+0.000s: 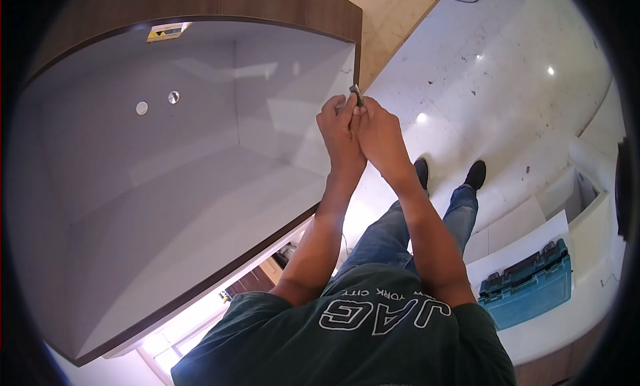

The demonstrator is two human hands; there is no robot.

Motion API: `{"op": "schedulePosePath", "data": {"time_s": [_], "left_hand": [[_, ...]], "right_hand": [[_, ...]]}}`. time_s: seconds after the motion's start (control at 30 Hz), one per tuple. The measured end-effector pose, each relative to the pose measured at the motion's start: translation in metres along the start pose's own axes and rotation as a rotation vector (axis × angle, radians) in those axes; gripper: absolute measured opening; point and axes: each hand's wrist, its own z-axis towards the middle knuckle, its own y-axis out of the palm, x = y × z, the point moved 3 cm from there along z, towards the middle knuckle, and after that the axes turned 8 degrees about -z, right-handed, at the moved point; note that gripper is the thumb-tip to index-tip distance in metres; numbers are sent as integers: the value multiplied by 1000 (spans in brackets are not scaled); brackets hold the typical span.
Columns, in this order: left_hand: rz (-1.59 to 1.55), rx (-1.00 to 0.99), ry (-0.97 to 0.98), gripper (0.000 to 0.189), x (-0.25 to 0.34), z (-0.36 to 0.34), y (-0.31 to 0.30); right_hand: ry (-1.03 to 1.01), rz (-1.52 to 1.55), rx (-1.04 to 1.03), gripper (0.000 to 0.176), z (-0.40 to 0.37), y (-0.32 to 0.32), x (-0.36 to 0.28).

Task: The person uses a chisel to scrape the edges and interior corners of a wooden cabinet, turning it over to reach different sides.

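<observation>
the left hand [341, 136] and right hand [381, 139] meet beside the open cabinet's [160, 153] side edge, fingers closed together around a small metal piece [357, 93] that pokes out past the fingertips. two round discs [158, 103] sit on the cabinet's inner panel; well apart from the cabinet, beyond the legs [427, 219], lies a blue case [527, 286].

The dark green shirt [360, 346] reads "JAG" in large outlined letters and, smaller, "YORK CITY", preceded by what may be "NEW"
</observation>
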Motion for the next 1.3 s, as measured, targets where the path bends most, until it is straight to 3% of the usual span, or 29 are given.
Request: {"op": "schedulePosePath", "data": {"time_s": [1.3], "left_hand": [[-23,78,79,28,-1,49,18]], "right_hand": [[-103,-103,104,28,54,-5,-3]]}}
